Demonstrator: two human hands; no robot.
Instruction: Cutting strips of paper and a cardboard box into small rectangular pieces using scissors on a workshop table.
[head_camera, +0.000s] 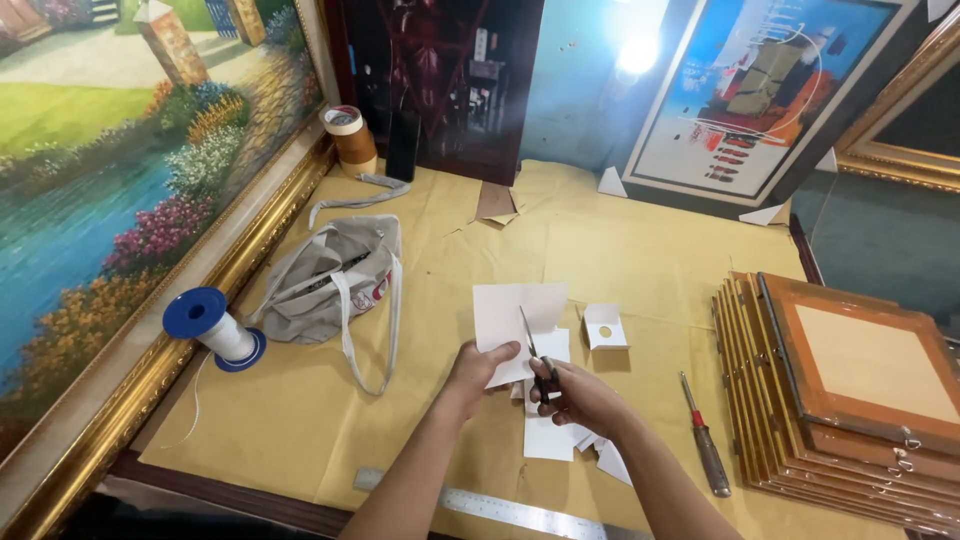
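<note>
My left hand (478, 372) pinches the lower left edge of a white card sheet (505, 315) held just above the table. My right hand (580, 395) grips a pair of scissors (533, 352) whose blades point up into the sheet's lower edge. More white card pieces (550, 435) lie under and beside my right hand. A small folded white card corner (604, 326) sits just right of the sheet.
A screwdriver (705, 445) lies right of my right hand. Stacked picture frames (850, 390) fill the right side. A grey cloth bag (335, 275), a blue spool of white cord (212, 328), tape rolls (350, 138), a steel ruler (500, 510) and large framed paintings (110, 160) surround the brown paper-covered table (640, 250).
</note>
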